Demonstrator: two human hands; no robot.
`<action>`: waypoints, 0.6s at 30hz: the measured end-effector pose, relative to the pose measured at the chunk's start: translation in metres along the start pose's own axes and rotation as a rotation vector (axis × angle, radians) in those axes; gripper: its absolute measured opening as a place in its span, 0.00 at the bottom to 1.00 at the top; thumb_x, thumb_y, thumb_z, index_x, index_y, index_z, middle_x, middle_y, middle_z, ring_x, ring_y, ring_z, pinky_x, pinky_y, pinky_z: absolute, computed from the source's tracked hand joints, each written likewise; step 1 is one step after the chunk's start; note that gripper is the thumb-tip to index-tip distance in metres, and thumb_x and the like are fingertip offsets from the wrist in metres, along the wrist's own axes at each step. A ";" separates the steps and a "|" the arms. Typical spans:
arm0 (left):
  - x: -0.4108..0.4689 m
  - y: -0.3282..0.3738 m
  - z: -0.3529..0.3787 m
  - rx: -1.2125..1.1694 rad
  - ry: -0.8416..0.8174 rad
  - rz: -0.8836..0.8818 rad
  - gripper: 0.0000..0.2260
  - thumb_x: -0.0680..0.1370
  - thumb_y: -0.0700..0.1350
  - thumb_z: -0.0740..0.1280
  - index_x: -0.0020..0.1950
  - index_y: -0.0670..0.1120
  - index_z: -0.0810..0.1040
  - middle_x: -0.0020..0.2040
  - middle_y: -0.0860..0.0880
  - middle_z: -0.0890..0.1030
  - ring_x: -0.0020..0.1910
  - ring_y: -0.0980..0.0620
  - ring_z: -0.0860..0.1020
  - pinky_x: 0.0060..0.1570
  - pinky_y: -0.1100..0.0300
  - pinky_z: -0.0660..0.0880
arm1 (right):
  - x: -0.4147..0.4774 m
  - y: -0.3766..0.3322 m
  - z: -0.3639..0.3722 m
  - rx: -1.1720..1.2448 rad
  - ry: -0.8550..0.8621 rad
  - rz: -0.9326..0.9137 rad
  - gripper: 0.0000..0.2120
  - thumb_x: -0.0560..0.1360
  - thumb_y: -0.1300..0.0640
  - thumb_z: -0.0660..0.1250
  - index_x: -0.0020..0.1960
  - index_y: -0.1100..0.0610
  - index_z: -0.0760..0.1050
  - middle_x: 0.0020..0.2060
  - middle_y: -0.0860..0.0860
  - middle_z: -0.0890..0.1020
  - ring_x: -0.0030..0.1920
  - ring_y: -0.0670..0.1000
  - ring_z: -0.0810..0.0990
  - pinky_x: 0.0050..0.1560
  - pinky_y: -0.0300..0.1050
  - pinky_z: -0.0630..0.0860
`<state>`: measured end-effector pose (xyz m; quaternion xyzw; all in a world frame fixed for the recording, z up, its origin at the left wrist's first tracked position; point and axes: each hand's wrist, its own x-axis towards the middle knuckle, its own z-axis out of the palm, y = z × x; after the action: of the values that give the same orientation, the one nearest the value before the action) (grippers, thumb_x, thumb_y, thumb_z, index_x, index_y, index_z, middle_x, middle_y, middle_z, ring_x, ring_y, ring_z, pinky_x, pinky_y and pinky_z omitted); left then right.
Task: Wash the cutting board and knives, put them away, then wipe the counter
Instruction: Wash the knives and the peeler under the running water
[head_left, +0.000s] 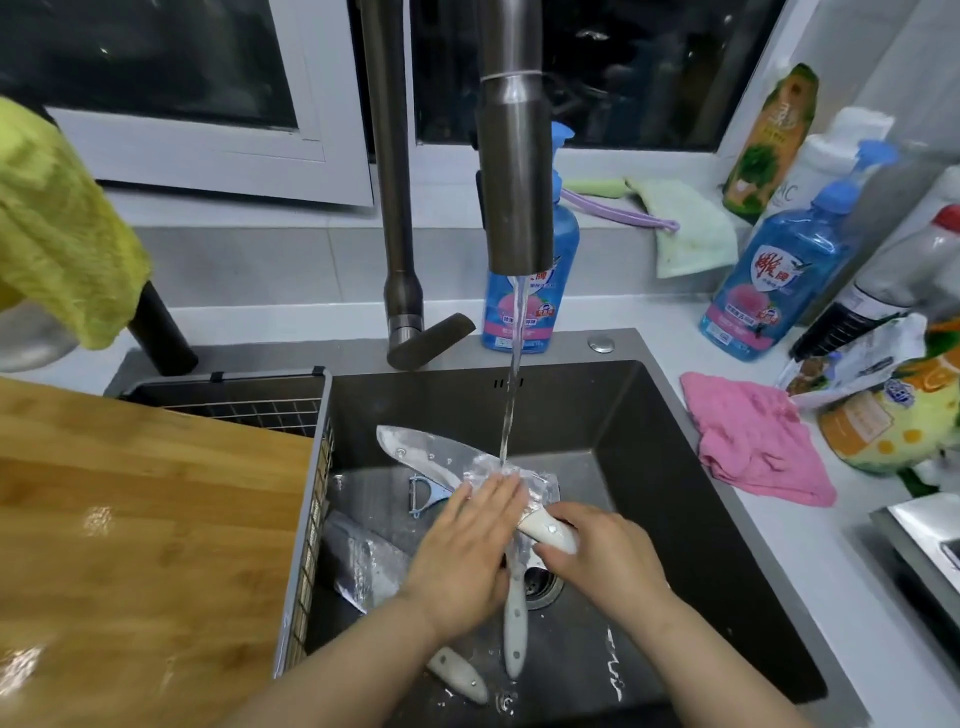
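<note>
The right hand (608, 564) grips the wet knife (415, 451) by its safe handle; the flat left hand (467, 540) presses the slippery blade.

The left hand (467, 540) and the right hand (608, 558) are bare, and both forearms (332, 670) are bare too, uncovered as far as the lower edge of view.

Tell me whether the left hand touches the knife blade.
Touching: head view shows the left hand laid flat on the soapy knife blade, fingers straight.
</note>
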<state>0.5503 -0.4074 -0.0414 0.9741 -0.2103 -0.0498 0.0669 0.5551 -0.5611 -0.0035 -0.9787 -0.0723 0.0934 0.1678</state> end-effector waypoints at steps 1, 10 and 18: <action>0.000 -0.007 -0.005 -0.007 0.070 -0.026 0.32 0.70 0.48 0.55 0.73 0.46 0.52 0.73 0.48 0.62 0.72 0.54 0.59 0.71 0.58 0.35 | 0.000 0.001 0.000 -0.001 -0.004 0.002 0.17 0.74 0.49 0.63 0.63 0.45 0.72 0.59 0.45 0.79 0.60 0.49 0.76 0.56 0.40 0.69; -0.001 0.005 0.003 -0.029 -0.027 0.022 0.33 0.66 0.52 0.54 0.70 0.42 0.62 0.69 0.45 0.70 0.71 0.50 0.64 0.70 0.58 0.39 | -0.001 -0.004 0.003 0.023 0.001 0.025 0.18 0.74 0.49 0.63 0.63 0.45 0.72 0.59 0.45 0.79 0.59 0.48 0.76 0.54 0.39 0.68; -0.009 -0.008 0.002 -0.078 0.173 -0.040 0.35 0.73 0.46 0.59 0.74 0.44 0.42 0.75 0.48 0.46 0.71 0.55 0.42 0.69 0.58 0.27 | -0.009 0.003 0.004 0.049 -0.005 0.079 0.18 0.74 0.48 0.64 0.63 0.46 0.72 0.59 0.45 0.79 0.60 0.49 0.75 0.55 0.39 0.69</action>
<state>0.5455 -0.3968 -0.0442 0.9754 -0.1822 0.0253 0.1216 0.5462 -0.5646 -0.0070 -0.9761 -0.0317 0.1042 0.1879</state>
